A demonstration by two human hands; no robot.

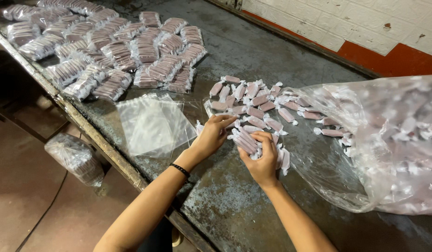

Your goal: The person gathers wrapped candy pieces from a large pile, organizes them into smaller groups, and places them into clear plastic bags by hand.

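A worn, rust-flecked metal table (234,205) runs across the view, with a big clear plastic sack (393,144) of wrapped candies lying open on its right side. At the far left sit rows of filled, sealed candy packets (108,46), and nearer the edge a small stack of empty clear bags (150,123). Loose pinkish wrapped candies (258,105) spill from the sack's mouth toward the middle of the table. The right hand (262,161) has its fingers curled around a bunch of these candies; the left hand (213,135) – a black band on its wrist – pinches one candy between fingertips, just beside the bunch
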